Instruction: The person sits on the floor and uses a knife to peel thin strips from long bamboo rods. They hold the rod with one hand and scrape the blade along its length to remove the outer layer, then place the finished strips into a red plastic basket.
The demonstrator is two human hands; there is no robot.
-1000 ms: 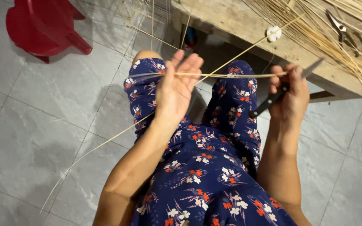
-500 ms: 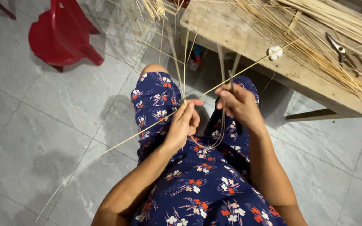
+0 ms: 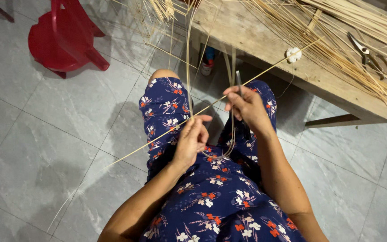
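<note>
I sit in a blue floral dress (image 3: 220, 201) with both hands over my lap. My left hand (image 3: 192, 140) is closed on a long thin cane strip (image 3: 126, 157) that runs from the floor at lower left up toward the wooden bench. My right hand (image 3: 247, 107), just to the right and slightly higher, pinches the same strip and also holds a narrow grey blade (image 3: 238, 79) pointing up. A second pale strip (image 3: 188, 67) hangs down from the top, loops low between my hands over my lap and rises to the right hand.
A wooden bench (image 3: 265, 54) at upper right carries a heap of cane strips (image 3: 346, 40), scissors (image 3: 369, 56) and a small white object (image 3: 294, 54). A red plastic stool (image 3: 63, 40) stands upper left on the grey tiled floor (image 3: 45, 134). A bottle (image 3: 208, 67) stands under the bench.
My hands, spread apart a second ago, have come close together over my lap. The strip held straight between them now hangs as a loop, and the blade points upward.
</note>
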